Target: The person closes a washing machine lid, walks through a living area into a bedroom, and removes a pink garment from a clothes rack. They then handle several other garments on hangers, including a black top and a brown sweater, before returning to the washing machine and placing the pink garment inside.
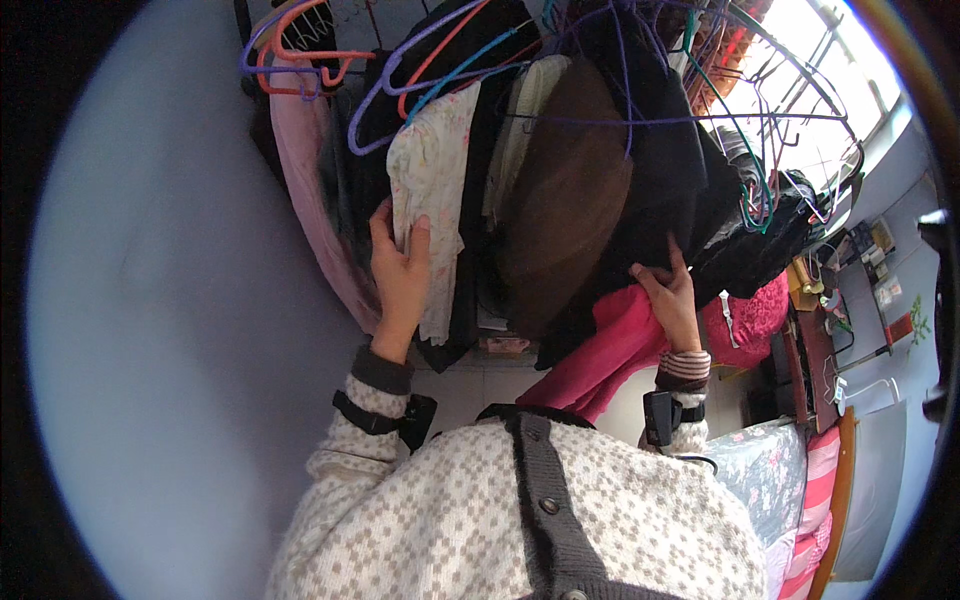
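Note:
A white garment with a small floral print (432, 170) hangs in front of me at the left. My left hand (400, 272) holds it by its lower part, thumb on the front and fingers at its left edge. Lower right, my right hand (672, 305) grips a bright pink garment (600, 350), which droops toward my waist. The index finger of that hand points up against a black garment (660, 170); its lower fingers are hidden. Between my hands hangs a brown garment (568, 200).
Purple and blue hangers (372, 110) and orange hangers (300, 55) crowd the top left. A pale pink garment (310, 190) hangs beside the wall. Empty wire hangers (770, 130) dangle near the bright window (840, 60). A pink fuzzy item (755, 320) and a bed (755, 465) are right.

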Action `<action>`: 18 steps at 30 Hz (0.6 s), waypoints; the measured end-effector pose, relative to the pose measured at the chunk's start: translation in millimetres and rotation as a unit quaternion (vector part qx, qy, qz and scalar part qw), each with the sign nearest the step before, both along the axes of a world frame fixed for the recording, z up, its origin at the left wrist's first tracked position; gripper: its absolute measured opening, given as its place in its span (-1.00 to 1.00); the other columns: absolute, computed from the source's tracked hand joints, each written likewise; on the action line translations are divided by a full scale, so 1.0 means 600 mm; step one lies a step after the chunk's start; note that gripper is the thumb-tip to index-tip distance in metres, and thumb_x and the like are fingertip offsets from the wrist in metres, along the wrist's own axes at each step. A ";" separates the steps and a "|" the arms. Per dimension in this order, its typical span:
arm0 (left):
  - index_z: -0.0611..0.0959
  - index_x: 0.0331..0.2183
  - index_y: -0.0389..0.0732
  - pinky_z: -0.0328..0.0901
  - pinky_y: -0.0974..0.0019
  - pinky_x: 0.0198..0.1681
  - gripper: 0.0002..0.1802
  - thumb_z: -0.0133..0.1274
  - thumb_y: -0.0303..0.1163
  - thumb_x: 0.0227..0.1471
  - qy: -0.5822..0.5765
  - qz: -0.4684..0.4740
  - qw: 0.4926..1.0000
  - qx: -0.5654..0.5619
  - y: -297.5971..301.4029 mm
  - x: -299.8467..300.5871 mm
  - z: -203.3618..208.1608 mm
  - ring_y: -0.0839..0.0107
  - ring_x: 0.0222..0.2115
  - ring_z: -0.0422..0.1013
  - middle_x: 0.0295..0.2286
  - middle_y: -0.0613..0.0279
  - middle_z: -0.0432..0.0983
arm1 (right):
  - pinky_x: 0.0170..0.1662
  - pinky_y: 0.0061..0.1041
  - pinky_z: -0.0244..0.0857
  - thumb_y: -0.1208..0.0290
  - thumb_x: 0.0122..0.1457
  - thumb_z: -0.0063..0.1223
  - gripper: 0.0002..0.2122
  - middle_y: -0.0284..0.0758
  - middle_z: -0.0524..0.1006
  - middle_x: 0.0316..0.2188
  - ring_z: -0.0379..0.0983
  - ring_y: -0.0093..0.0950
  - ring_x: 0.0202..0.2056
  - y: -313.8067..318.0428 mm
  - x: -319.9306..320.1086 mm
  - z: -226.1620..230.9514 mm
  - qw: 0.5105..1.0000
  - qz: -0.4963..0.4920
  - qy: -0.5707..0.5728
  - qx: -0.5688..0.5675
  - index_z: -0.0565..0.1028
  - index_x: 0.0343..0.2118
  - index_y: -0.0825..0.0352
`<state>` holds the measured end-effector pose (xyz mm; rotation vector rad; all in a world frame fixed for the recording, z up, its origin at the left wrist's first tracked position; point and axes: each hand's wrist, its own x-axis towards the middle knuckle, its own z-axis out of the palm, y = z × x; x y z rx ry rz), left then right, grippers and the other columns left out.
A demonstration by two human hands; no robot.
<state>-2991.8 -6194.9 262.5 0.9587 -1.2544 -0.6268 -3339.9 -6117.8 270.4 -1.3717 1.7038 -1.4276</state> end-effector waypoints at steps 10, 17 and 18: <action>0.31 0.08 -0.40 0.14 0.17 0.11 -0.32 0.15 -0.18 0.08 -0.068 0.060 0.996 -0.006 0.021 -0.023 -0.044 0.18 0.01 0.27 -0.03 -0.08 0.34 | -0.31 -0.69 0.29 0.49 0.10 0.22 -0.20 -0.37 0.52 -0.45 0.37 -0.65 -0.40 0.014 0.018 0.014 0.998 0.044 -0.041 -0.006 -0.05 0.33 0.32; 0.32 0.07 -0.39 0.17 -0.01 0.04 -0.31 0.15 -0.22 0.00 -0.270 -0.126 0.954 -0.034 0.093 -0.115 -0.080 -0.13 -0.03 0.27 -0.10 -0.25 0.34 | -0.22 -0.64 0.35 0.47 0.07 0.25 -0.11 -0.22 0.57 -0.30 0.47 -0.54 -0.29 0.017 0.049 0.016 0.993 0.104 -0.042 0.033 -0.16 0.32 0.46; 0.32 0.08 -0.40 0.16 0.00 0.07 -0.31 0.14 -0.25 0.00 -0.268 -0.211 0.938 -0.059 0.098 -0.125 -0.073 -0.13 -0.01 0.26 -0.07 -0.25 0.34 | -0.19 -0.62 0.36 0.46 0.06 0.27 -0.10 -0.20 0.56 -0.26 0.48 -0.52 -0.27 0.016 0.056 0.016 0.991 0.126 -0.034 0.022 -0.16 0.31 0.46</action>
